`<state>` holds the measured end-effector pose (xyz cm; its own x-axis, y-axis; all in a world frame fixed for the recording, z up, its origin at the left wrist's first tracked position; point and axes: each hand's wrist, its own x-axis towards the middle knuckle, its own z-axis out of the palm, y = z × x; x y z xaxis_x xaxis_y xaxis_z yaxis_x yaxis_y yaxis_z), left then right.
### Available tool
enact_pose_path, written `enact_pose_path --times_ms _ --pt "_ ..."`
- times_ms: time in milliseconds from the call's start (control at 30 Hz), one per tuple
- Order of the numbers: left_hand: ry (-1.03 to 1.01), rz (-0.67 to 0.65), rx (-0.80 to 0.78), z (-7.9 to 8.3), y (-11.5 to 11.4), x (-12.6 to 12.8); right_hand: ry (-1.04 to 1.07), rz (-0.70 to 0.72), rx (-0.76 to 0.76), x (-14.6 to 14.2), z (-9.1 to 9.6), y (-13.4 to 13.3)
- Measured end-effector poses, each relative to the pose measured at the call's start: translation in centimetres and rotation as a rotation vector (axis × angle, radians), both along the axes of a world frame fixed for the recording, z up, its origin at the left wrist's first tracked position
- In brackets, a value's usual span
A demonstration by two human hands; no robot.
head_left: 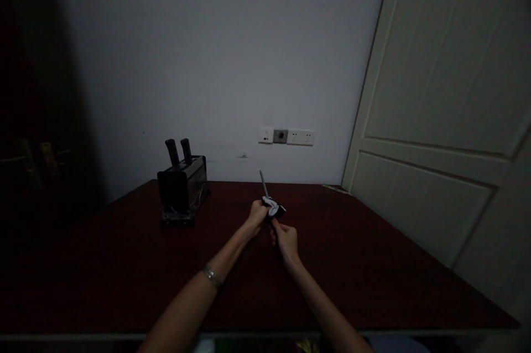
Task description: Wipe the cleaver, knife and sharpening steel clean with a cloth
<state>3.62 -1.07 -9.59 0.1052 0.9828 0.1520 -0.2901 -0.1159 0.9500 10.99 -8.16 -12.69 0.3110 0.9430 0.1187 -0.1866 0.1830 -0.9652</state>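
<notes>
Both my hands meet over the middle of the dark red table [124, 270]. My left hand [257, 214] is closed on a white cloth [271, 206] wrapped round the base of a knife [264, 184], whose grey blade points up and away. My right hand [285, 239] is closed on the knife's dark handle, just below the cloth. A metal bracelet [211, 276] sits on my left wrist.
A dark knife block [182, 190] with two black handles sticking out stands at the back left of the table. Wall sockets [286, 136] sit on the white wall behind. A cream door [440, 120] closes off the right side. The left is in deep shadow.
</notes>
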Motion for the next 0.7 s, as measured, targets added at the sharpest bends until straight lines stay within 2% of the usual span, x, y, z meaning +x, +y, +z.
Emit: enact_pose_path --times_ms 267,500,700 --pt "0.022 0.110 0.004 2.5 3.4 0.1 0.005 -0.017 0.012 -0.2 0.2 -0.1" --pt "0.110 0.161 -0.044 6.1 7.6 -1.1 0.013 0.016 0.010 -0.5 0.5 -0.4" --pt "0.129 0.201 -0.083 8.5 9.5 -1.5 0.099 0.072 -0.025 -0.3 0.9 -0.3"
